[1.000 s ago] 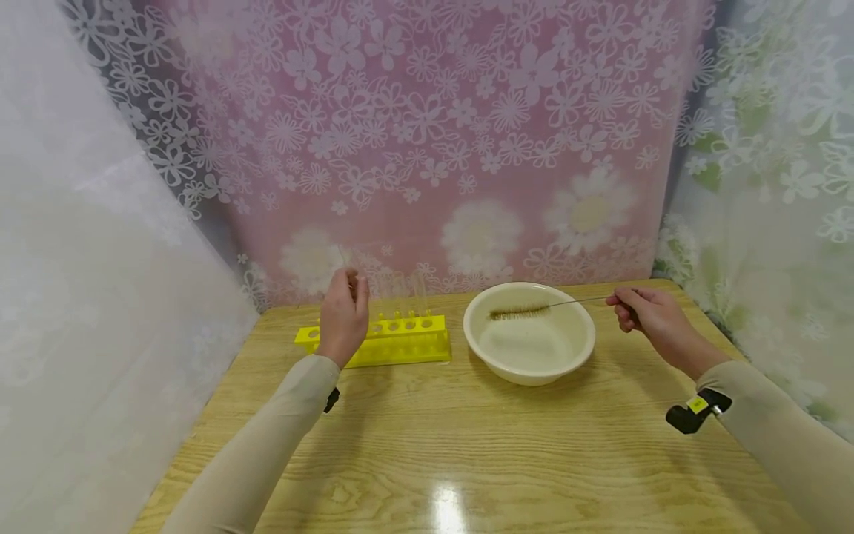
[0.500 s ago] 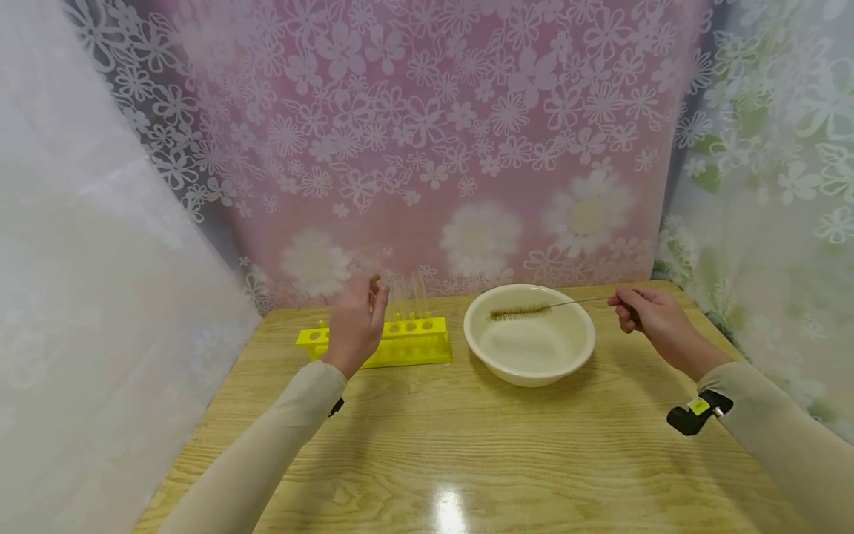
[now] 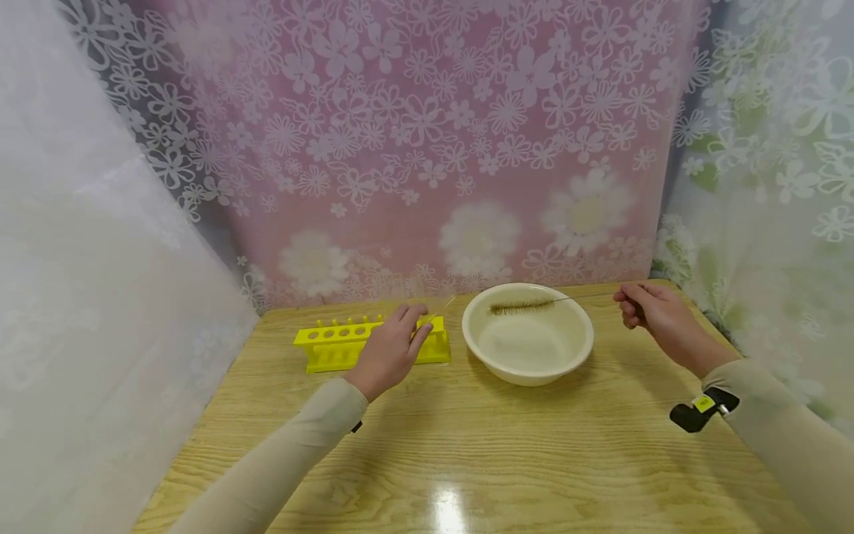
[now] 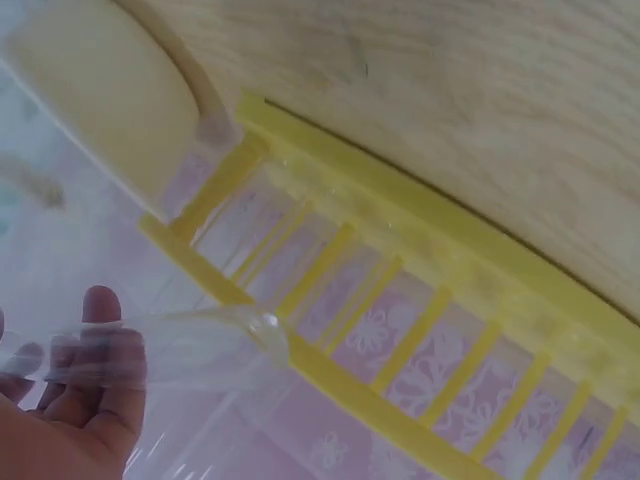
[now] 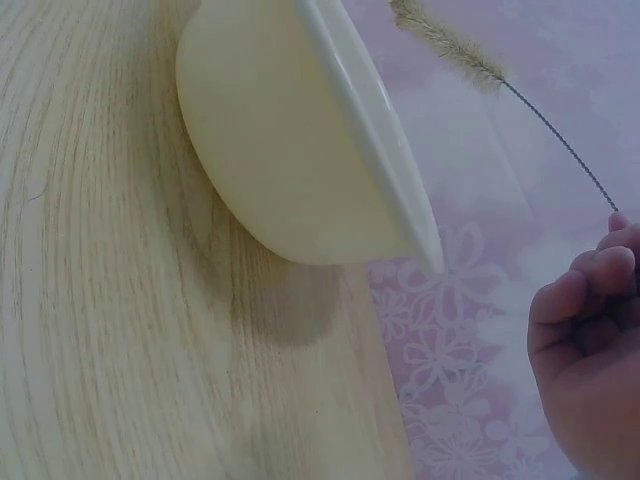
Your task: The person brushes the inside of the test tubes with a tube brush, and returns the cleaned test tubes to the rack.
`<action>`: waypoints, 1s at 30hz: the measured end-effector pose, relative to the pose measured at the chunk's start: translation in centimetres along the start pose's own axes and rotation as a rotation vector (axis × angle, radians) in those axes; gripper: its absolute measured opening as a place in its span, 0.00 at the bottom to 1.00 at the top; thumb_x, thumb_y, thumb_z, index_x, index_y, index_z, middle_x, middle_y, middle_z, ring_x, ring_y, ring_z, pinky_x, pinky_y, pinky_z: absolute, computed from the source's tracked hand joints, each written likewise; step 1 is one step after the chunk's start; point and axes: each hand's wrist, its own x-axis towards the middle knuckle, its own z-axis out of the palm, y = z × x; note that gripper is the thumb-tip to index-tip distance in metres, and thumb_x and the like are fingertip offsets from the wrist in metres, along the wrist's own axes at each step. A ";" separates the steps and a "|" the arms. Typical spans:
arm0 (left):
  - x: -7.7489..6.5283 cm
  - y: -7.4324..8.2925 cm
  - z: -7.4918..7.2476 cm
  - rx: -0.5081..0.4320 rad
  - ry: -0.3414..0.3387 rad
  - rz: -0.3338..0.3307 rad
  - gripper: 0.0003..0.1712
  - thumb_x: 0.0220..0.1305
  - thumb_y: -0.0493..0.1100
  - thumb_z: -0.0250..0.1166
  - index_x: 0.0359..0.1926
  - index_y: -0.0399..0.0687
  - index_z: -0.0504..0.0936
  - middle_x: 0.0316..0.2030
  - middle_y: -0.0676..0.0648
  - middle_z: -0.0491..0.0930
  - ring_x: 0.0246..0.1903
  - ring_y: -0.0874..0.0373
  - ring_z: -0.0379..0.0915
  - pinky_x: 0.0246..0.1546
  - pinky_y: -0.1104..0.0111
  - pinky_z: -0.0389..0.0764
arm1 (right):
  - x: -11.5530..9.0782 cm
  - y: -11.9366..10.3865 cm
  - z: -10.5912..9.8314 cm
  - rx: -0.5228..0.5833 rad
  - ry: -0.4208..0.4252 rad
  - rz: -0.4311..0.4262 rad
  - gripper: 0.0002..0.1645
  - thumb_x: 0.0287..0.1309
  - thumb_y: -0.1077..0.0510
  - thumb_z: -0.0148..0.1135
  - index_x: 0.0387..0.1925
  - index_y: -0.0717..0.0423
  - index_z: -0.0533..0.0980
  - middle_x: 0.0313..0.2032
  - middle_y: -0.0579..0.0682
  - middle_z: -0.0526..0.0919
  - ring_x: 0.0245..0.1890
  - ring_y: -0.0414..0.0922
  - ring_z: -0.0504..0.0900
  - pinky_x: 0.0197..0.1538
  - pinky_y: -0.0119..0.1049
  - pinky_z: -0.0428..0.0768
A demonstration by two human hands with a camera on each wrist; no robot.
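Test tube (image 4: 205, 345) tilted at the yellow rack (image 3: 333, 365), pinched in the left hand (image 3: 388, 351); right hand (image 3: 659, 311) gripped a tube brush (image 3: 523, 306) above the basin (image 3: 527, 373). Tube handling seemed underway, needing steady aim next.

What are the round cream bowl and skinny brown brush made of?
The round cream bowl looks like smooth plastic, its rim shiny. The skinny brown brush has fuzzy bristles, fibre unclear, on a dark twisted stem, probably metal wire.

The rack (image 3: 339, 340) is yellow, bowl (image 3: 530, 345) cream, brush (image 3: 522, 306) brown, backdrop (image 3: 427, 174) pink with white flowers (image 3: 482, 236).
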 end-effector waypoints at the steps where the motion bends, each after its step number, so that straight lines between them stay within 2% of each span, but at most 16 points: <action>1: -0.1 0.0 0.3 -0.005 -0.021 -0.003 0.19 0.80 0.52 0.51 0.64 0.51 0.70 0.49 0.48 0.75 0.32 0.61 0.71 0.32 0.68 0.77 | 0.0 -0.1 0.0 0.000 -0.002 -0.004 0.20 0.76 0.47 0.49 0.41 0.60 0.75 0.26 0.46 0.72 0.24 0.42 0.67 0.30 0.37 0.71; 5: -0.1 0.1 1.1 -0.017 -0.090 -0.028 0.22 0.80 0.55 0.49 0.66 0.52 0.70 0.53 0.47 0.74 0.32 0.60 0.72 0.36 0.66 0.78 | -0.1 -0.7 -0.1 -0.007 -0.011 -0.015 0.22 0.76 0.45 0.49 0.42 0.62 0.73 0.25 0.46 0.69 0.24 0.44 0.64 0.30 0.38 0.68; 10: 0.3 0.4 1.9 -0.011 -0.142 -0.046 0.21 0.81 0.55 0.47 0.65 0.52 0.70 0.50 0.48 0.74 0.31 0.59 0.71 0.36 0.65 0.77 | -0.4 -1.5 -0.2 0.032 -0.004 -0.002 0.22 0.75 0.44 0.50 0.42 0.61 0.72 0.26 0.47 0.69 0.25 0.43 0.64 0.30 0.38 0.67; 14: 0.6 0.5 2.5 -0.003 -0.156 -0.048 0.19 0.81 0.53 0.47 0.63 0.52 0.71 0.46 0.48 0.72 0.30 0.58 0.69 0.34 0.66 0.75 | -0.5 -2.0 -0.1 0.072 -0.010 -0.002 0.22 0.75 0.45 0.50 0.42 0.62 0.72 0.27 0.47 0.71 0.25 0.43 0.65 0.30 0.38 0.68; 20: 1.1 0.5 3.3 -0.017 -0.182 -0.052 0.17 0.81 0.53 0.46 0.61 0.53 0.71 0.47 0.48 0.71 0.31 0.59 0.69 0.34 0.67 0.75 | -0.7 -2.1 -0.1 0.106 -0.040 -0.022 0.21 0.76 0.48 0.48 0.45 0.66 0.70 0.30 0.48 0.71 0.25 0.43 0.64 0.30 0.40 0.66; 30: 1.5 0.6 4.0 -0.020 -0.184 -0.062 0.17 0.81 0.53 0.48 0.63 0.54 0.71 0.44 0.50 0.70 0.30 0.58 0.68 0.32 0.67 0.74 | -0.7 -2.2 0.1 0.084 -0.056 -0.038 0.19 0.77 0.50 0.47 0.46 0.65 0.69 0.32 0.49 0.71 0.26 0.41 0.65 0.30 0.39 0.66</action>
